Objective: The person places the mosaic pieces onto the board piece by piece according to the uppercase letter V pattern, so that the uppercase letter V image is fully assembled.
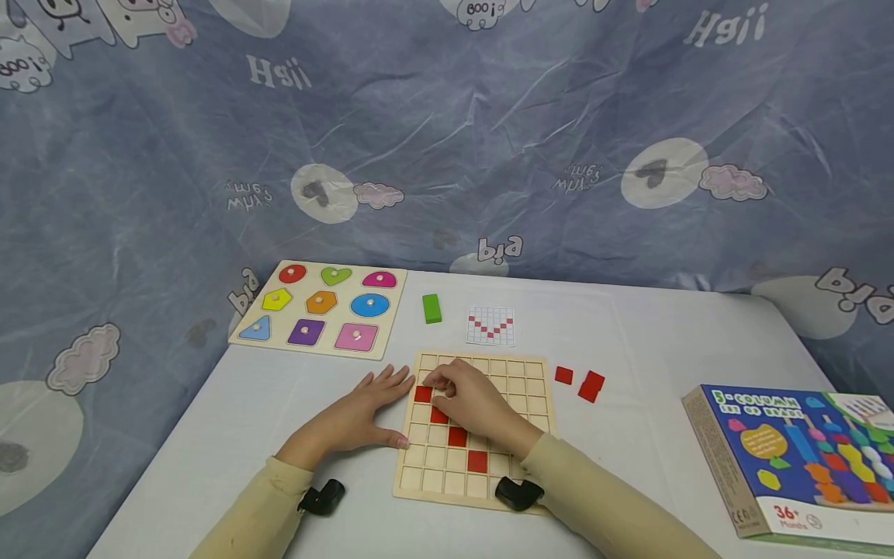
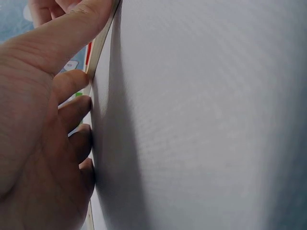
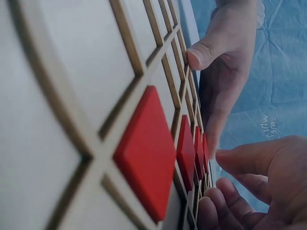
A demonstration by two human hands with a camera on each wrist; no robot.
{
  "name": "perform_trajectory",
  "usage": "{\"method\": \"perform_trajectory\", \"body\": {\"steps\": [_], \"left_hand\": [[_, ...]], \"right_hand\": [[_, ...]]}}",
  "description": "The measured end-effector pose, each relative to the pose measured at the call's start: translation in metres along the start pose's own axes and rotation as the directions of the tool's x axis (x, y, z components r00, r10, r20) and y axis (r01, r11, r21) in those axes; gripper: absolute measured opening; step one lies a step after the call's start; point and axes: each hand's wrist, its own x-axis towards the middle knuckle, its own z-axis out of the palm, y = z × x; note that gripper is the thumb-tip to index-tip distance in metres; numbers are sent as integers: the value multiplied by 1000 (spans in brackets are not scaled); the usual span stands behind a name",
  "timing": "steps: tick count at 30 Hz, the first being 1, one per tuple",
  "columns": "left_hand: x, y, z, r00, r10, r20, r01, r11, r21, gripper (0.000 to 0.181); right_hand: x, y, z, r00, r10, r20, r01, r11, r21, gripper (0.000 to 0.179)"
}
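A wooden grid board [image 1: 428, 480] lies on the table with several red square tiles [image 1: 477, 462] in its cells, in a slanting line. My left hand [image 1: 356, 415] is spread at the board's left side, its thumb resting on the edge; the left wrist view shows the fingers [image 2: 76, 110] along that edge. Over the upper left of the board is my right hand [image 1: 471, 400], bent fingers and thumb close to the far red tile [image 1: 422, 394]. In the right wrist view a gap shows between thumb [image 3: 249, 158] and fingers, and no piece is visible there.
Loose red tiles [image 1: 591, 386] lie right of the board. Behind it are a pattern card [image 1: 491, 326] and a green block [image 1: 432, 309]. A shape puzzle [image 1: 279, 326] sits at the back left, a toy box [image 1: 789, 466] at the right.
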Motion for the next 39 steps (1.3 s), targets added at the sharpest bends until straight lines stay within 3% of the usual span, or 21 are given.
{"method": "perform_trajectory", "body": {"steps": [8, 16, 25, 39], "left_hand": [[0, 1, 1, 1000, -7, -2, 7, 1000, 5, 104], [0, 1, 0, 1000, -7, -2, 7, 1000, 1, 104], [0, 2, 1, 1000, -23, -6, 23, 1000, 2, 103], [0, 0, 1, 1000, 5, -9, -5, 1000, 3, 104]], "right_hand": [[-9, 5, -1, 999, -28, -29, 27, 999, -21, 18], [-22, 8, -10, 1000, -3, -15, 3, 1000, -23, 20], [-36, 16, -18, 998, 43, -51, -45, 998, -38, 20], [-57, 29, -34, 993, 71, -92, -72, 997, -7, 21]]}}
